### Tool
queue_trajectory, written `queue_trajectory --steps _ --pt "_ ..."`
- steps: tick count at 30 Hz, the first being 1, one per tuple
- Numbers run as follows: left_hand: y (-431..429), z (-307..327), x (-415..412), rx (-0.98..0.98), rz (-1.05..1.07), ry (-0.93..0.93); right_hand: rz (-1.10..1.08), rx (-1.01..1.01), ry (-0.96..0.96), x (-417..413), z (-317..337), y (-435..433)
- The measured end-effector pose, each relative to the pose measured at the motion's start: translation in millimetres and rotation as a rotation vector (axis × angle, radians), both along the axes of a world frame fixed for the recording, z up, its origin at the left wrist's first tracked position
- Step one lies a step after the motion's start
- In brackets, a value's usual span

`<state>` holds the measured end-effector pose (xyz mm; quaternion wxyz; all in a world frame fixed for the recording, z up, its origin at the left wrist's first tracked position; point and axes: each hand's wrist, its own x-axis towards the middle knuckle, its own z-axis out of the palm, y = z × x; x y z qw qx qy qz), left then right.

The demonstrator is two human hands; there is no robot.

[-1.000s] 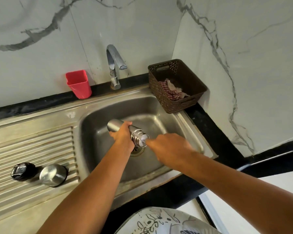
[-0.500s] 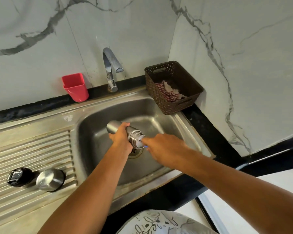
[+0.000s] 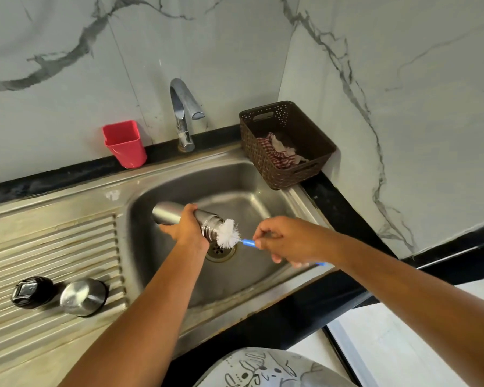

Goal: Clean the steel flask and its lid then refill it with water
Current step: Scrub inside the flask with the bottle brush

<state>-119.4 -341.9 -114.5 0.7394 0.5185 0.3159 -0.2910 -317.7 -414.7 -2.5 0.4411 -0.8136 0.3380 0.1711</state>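
The steel flask [image 3: 168, 215] lies almost on its side over the sink [image 3: 249, 196] in the middle of the frame. Its open mouth is turned to the right, above the drain [image 3: 221, 251]. The person's left grip [image 3: 186, 230] is wrapped round the flask's body near the neck, fingers curled over the top. Just right of centre, the right grip [image 3: 280, 238] pinches the blue handle [image 3: 248, 242] of a bottle brush [image 3: 228, 233] between thumb and fingertips. The white bristle head sits at the flask's mouth, touching the rim and mostly outside it. Whether its tip is inside cannot be told.

At lower left, the flask's two lid parts stand close together on the ribbed draining surface [image 3: 48, 241], well apart from the flask: a black stopper [image 3: 31, 291] and a steel cap [image 3: 83, 296]. The view does not settle whether they have been washed.

No water shows at the spout of the tap [image 3: 183, 113], upper centre. A red cup [image 3: 125, 143] stands to its left. A brown basket [image 3: 254, 152] holding a checked cloth [image 3: 280, 152] stands to its right.

Judged from this, the job is in the middle of its cleaning stage. The flask is opened and the brush is working at its mouth. Still to come, by the look of it, are rinsing the flask, dealing with the stopper and cap, and refilling. Tipped as it is, the flask can hardly be holding water, so the refill seems not yet begun.
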Motion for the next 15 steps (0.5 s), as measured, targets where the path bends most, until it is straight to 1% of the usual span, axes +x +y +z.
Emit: queue_trajectory --steps 3,5,6,7,9,10,11,12,13,14,15 --pt "1.3 3.7 6.8 0.068 0.006 -0.035 0.263 -0.666 0.073 -2.0 11.1 7.7" --pt "0.3 4.4 10.3 0.100 0.023 -0.028 0.349 -0.995 0.109 -3.4 6.7 21.7" --pt "-0.8 4.6 11.8 0.105 0.038 -0.029 0.384 -1.100 0.123 -4.7 0.0 26.9" --pt "-1.4 4.4 12.0 0.106 0.050 -0.032 0.400 -1.129 0.123 -6.0 -6.6 28.9" --pt "-2.8 0.8 9.1 0.074 0.042 -0.040 0.392 -1.120 0.047 -7.8 -17.0 27.4" --pt "-3.3 0.1 5.6 0.049 0.029 -0.048 0.353 -1.059 -0.006 -7.5 -22.2 24.9" --pt "-3.5 -1.5 2.0 0.023 0.007 -0.051 0.264 -0.909 -0.044 -5.4 -25.0 21.7" --pt "-3.9 -1.9 -2.2 0.000 -0.026 -0.048 0.109 -0.621 -0.068 -2.2 -26.7 18.5" --pt "-4.4 -1.7 -5.9 -0.021 -0.053 -0.043 -0.113 -0.254 -0.069 1.1 -29.9 14.3" --pt "-4.4 -0.2 -8.0 -0.038 -0.077 -0.036 -0.339 0.089 -0.044 3.5 -32.0 9.5" --pt "-4.4 0.3 -8.8 -0.051 -0.092 -0.031 -0.510 0.372 0.014 4.2 -31.8 5.0"
